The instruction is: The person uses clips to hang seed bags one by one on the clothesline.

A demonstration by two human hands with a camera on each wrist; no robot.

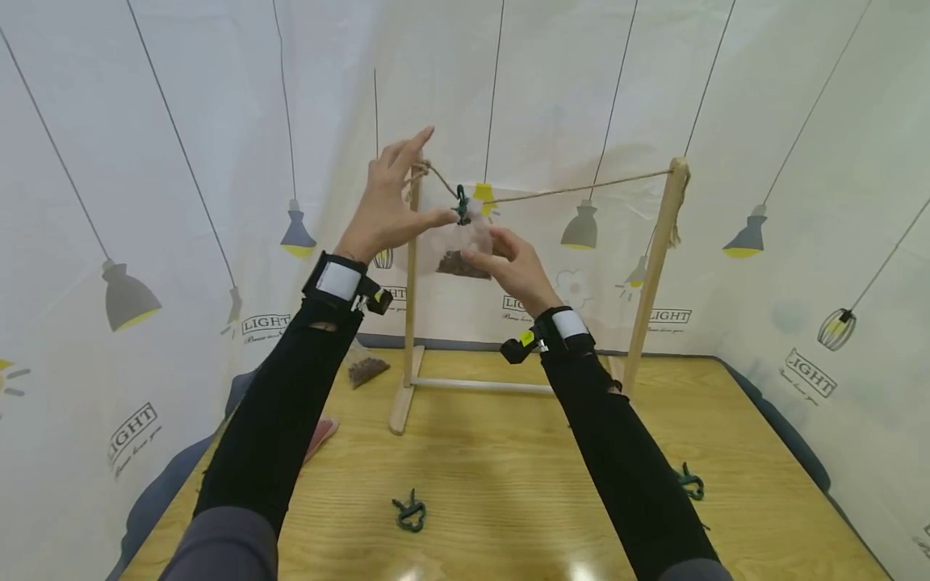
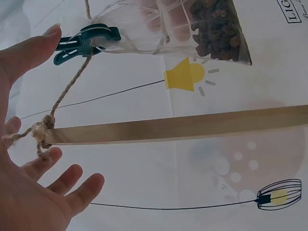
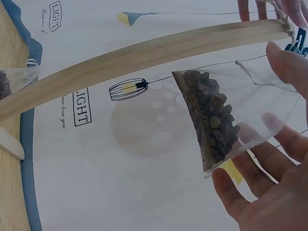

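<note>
The clear bag point(image 1: 459, 246) of brown pellets, pegged under the string point(image 1: 581, 189), looks light, soft and crinkly, best taken near its top; the right hand point(image 1: 514, 266) pinches it, the left hand point(image 1: 388, 202) has a released grip.

The word "LIGHT" is printed in a box on the white backdrop cloth point(image 1: 726, 97), repeated at several spots point(image 1: 133, 426) point(image 1: 809, 372) point(image 3: 82, 107). A smaller cursive line beneath each box cannot be read. No numbers are seen.
</note>
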